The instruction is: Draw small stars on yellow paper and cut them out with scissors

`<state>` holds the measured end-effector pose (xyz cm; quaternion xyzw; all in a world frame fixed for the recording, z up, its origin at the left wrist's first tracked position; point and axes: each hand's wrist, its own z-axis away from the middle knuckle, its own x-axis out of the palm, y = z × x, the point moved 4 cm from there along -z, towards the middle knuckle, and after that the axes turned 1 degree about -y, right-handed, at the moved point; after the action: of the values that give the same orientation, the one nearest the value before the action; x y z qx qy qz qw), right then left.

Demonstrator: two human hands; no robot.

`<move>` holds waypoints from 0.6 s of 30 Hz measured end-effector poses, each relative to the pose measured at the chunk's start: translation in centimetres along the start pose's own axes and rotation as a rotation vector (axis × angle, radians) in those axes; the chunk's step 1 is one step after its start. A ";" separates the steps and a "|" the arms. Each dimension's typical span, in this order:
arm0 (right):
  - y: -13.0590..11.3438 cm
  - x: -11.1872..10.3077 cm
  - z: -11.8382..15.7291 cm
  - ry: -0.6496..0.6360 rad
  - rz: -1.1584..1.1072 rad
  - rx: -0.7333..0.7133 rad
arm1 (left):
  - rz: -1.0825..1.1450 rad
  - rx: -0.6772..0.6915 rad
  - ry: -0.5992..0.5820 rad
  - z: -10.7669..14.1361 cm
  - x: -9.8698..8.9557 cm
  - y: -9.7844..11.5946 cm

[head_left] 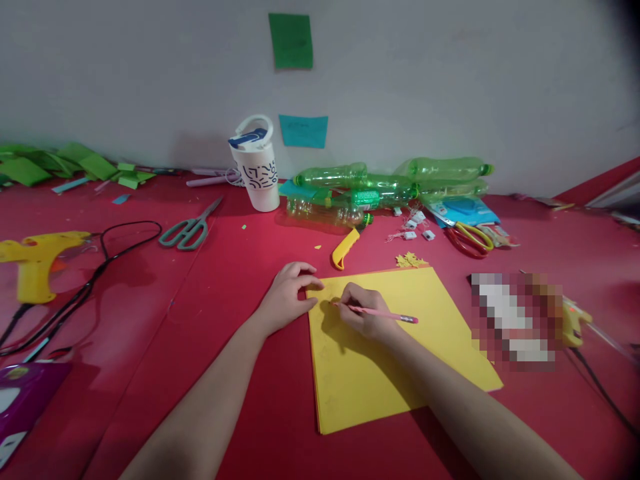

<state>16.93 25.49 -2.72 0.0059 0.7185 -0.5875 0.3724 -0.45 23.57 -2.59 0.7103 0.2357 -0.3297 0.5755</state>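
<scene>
A stack of yellow paper [400, 373] lies on the red table [270, 427] in front of me. My right hand [367, 310] is closed around a pink pencil [385, 313], its tip at the upper left part of the top sheet. Beside it, my left hand [290, 297] rests at the sheet's upper left edge with fingers apart, holding nothing. A yellow cutter [345, 249] and some small yellow paper cutouts [411, 260] lie just beyond the paper.
Green plastic bottles [330, 213] and a white tumbler [261, 177] stand or lie along the wall. Grey scissors [187, 233] and a yellow glue gun [37, 263] with black cables are left; red-and-yellow scissors [467, 239] and another glue gun [574, 323] are right.
</scene>
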 end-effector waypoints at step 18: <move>0.4 -1.3 0.8 -0.031 -0.399 0.240 | -0.024 0.025 -0.039 0.2 0.1 0.0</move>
<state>18.49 25.48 -2.33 -0.1010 0.6246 -0.7307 0.2566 -0.46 23.42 -2.69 0.7078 0.2290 -0.3535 0.5671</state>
